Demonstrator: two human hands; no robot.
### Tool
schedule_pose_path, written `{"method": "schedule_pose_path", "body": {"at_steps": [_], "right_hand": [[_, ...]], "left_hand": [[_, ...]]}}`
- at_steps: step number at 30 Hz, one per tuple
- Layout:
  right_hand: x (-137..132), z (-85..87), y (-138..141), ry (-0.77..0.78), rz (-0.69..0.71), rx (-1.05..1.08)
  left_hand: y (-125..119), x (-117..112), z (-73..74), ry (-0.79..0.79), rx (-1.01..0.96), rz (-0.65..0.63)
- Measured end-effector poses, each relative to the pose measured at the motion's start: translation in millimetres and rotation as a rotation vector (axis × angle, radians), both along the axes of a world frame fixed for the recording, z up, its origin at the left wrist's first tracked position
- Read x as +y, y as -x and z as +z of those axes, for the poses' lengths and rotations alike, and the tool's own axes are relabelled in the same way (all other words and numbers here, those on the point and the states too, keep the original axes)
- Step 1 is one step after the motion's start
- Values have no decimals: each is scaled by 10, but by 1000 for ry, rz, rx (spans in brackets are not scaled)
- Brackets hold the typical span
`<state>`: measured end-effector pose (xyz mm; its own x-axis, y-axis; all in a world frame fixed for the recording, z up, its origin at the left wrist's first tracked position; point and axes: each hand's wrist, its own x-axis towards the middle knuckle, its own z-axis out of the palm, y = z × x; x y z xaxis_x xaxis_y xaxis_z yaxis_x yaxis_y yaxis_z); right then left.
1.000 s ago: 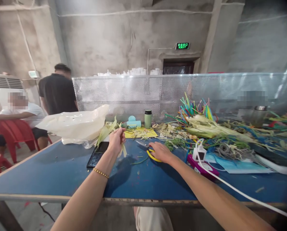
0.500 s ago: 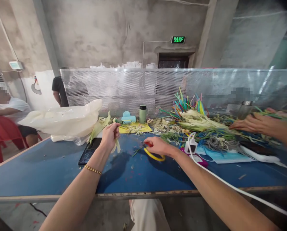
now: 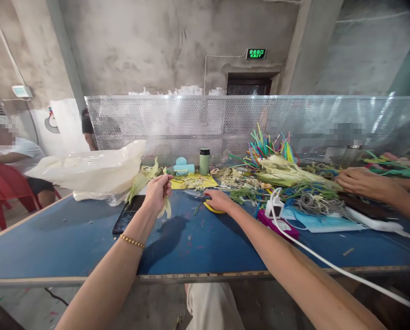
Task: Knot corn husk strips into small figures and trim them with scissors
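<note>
My left hand [image 3: 157, 191] is closed in a pinch just above the table, with a pale strip of corn husk [image 3: 166, 209] hanging below the fingers. My right hand [image 3: 219, 201] grips a pair of scissors by its yellow handles [image 3: 213, 209], and the blades reach left, low over the table. A short green scrap [image 3: 196, 210] lies under the blades. Beneath my left wrist is a dark phone [image 3: 124, 219], and more green husks [image 3: 140, 184] rest behind it.
A plastic bag [image 3: 88, 169] lies at the left. Behind my hands stand a green bottle [image 3: 204, 164] and a yellow sheet [image 3: 177, 184] with scraps. At right are a husk pile [image 3: 284, 170], a white charger [image 3: 274, 208] with cable, and a co-worker's hands [image 3: 363, 183].
My right hand has moved slightly away from me, and the scissor blades now show pointing left. The green scrap has dropped from that hand. My left hand has hardly moved.
</note>
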<state>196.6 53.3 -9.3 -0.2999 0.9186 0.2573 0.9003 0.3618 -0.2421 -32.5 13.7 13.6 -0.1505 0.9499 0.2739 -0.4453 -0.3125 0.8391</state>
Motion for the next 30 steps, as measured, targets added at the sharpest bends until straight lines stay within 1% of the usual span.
{"method": "schedule_pose_path", "body": {"at_steps": [3, 4, 6, 8, 9, 10, 12, 13, 14, 16, 18, 21, 25, 27, 30], "right_hand": [[133, 40, -183, -2, -248, -61], [141, 53, -243, -9, -302, -74], [108, 79, -334, -19, -332, -93], [14, 100, -375, -17, -278, -102], [-53, 108, -379, -11, -216, -107], [-130, 113, -377, -1, -141, -113], [-306, 118, -369, 36, 97, -142], [-398, 119, -368, 67, 178, -164], [-486, 121, -371, 92, 229, -183], [-632, 130, -388, 103, 274, -202], [-710, 150, -409, 114, 250, -228], [-657, 188, -438, 163, 207, -269], [-349, 191, -490, 196, 135, -275], [-183, 168, -536, 248, 150, -257], [-27, 135, -627, 291, 224, -195]], "left_hand": [[-24, 12, -19, 56, 19, -63], [-36, 12, -21, 79, 23, -87], [-62, 8, -21, 123, 29, -131], [-84, 2, -17, 150, 45, -155], [-91, -1, -15, 156, 56, -158], [-96, -2, -15, 157, 67, -155], [-97, -2, -19, 153, 93, -142], [-96, -1, -22, 150, 106, -135], [-93, -1, -25, 144, 118, -131], [-90, -5, -27, 128, 139, -130], [-90, -12, -25, 107, 153, -131], [-92, -16, -29, 80, 166, -133], [-91, 7, -54, 80, 164, -136], [-90, 16, -63, 84, 164, -135], [-96, 11, -57, 89, 160, -136]]}}
